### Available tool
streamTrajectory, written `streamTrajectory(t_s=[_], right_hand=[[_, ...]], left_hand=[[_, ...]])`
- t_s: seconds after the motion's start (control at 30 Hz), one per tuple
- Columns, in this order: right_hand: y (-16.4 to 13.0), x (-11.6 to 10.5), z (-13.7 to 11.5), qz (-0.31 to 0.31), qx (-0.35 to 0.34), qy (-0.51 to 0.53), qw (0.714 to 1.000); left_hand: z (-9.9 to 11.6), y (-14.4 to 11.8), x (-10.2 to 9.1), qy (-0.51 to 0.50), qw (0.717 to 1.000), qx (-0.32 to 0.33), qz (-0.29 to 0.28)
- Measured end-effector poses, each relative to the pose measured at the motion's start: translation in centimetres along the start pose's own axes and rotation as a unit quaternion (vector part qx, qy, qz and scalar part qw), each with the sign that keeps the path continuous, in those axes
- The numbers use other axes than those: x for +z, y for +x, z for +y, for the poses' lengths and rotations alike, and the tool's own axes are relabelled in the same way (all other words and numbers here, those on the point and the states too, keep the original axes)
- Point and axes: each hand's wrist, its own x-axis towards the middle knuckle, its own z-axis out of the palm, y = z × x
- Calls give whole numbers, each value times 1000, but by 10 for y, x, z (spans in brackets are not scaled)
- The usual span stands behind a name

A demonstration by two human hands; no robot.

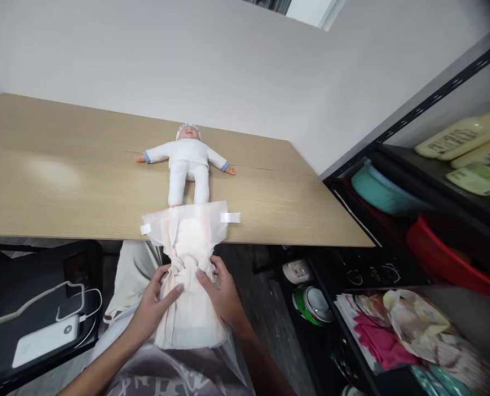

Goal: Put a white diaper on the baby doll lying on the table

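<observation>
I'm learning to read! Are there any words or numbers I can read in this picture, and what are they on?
None can be read.
Pale bottles on the shelf: dark print, too blurred.
Doll's cap: blue marks, too small.
Cloth on the person's lap: white marks, not clear letters.
Diaper under the left hand and right hand: no print.

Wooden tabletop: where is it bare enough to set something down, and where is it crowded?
The tabletop is bare left of the doll and right of it toward the shelf. Crowded: the near edge, where the diaper hangs over, held by left hand and right hand.
</observation>
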Motion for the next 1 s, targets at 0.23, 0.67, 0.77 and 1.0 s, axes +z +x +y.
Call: streamTrajectory(t_s=[0.23,0.67,0.77,1.0], right_hand=[[-5,-12,19,144,-101,-235,956],[84,42,-24,-61,-264,-420,866],[89,46,-10,-74,-252,-439,859],[89,44,-5,-75,-256,-452,851]], left_hand=[[-18,-1,-7,-19,1000,-18,-5],[-10,-14,-11,101,994,10,-32],[-16,-13,-24,140,989,10,-55],[-18,-2,-44,295,944,104,-105]])
